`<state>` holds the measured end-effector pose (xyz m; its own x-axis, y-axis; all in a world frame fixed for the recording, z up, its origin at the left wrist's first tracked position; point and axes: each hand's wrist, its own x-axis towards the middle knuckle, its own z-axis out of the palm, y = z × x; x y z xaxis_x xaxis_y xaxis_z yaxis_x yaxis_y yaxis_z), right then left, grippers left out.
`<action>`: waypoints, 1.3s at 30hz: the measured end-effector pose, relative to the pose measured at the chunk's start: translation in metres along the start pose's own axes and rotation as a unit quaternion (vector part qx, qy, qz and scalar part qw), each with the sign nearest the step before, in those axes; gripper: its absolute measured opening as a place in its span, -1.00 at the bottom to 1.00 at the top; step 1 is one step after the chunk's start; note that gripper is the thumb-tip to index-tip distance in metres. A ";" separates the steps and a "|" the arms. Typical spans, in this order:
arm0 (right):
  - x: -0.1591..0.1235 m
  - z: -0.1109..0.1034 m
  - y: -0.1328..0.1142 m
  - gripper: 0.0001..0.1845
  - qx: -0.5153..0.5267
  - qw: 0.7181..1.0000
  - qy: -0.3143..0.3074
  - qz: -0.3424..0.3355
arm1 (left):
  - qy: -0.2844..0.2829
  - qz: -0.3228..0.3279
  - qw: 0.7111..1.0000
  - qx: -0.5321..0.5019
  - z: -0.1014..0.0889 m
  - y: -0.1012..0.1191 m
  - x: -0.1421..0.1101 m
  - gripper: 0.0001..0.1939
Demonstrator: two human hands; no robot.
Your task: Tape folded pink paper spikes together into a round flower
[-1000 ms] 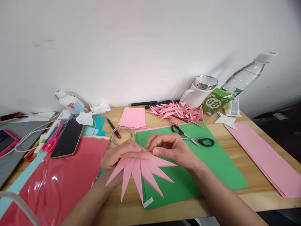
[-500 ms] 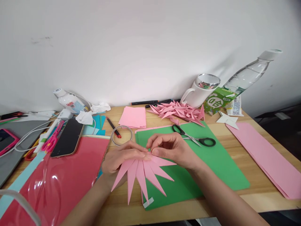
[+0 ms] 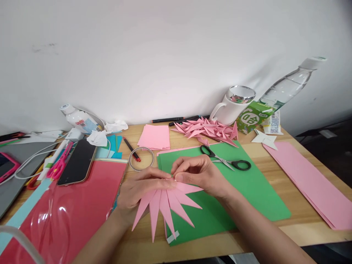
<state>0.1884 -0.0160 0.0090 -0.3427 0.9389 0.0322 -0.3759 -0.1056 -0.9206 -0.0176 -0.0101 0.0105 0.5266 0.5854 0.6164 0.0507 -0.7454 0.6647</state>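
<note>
A fan of pink folded paper points [image 3: 165, 205] spreads toward me, several spikes joined at their inner ends. My left hand [image 3: 137, 187] is closed on its upper left part, thumb lying over the top. At the fan's upper right, my right hand [image 3: 196, 174] pinches the inner edge between thumb and fingertips; the exact spot is hidden by the fingers. Under the hands lies a stack of green paper [image 3: 247, 190]. Black-handled scissors [image 3: 227, 161] rest partly open on that stack, beyond my right hand. A heap of pink folded pieces [image 3: 209, 130] sits behind it.
Pink square sheets [image 3: 154, 137] and a roll of tape [image 3: 141, 159] lie at the back. Long pink sheets [image 3: 310, 183] are at the right, near a white mug [image 3: 232, 106] and a water bottle [image 3: 288, 86]. A phone [image 3: 78, 161] and red plastic-covered paper [image 3: 74, 209] are left.
The pink fan has turned slightly, its lower left spikes swinging to the right. Both hands have kept their grip, with my right thumb shifting slightly left.
</note>
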 end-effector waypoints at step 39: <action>0.008 -0.004 0.006 -0.62 -0.010 0.982 0.038 0.183 | -0.008 0.099 0.988 0.114 0.004 -0.008 0.003 -0.44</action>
<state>0.1872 -0.0078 0.0023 -0.3861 0.8611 -0.3309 -0.2218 -0.4349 -0.8728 -0.0126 -0.0039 0.0052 0.5582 0.4176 0.7170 0.1351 -0.8983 0.4180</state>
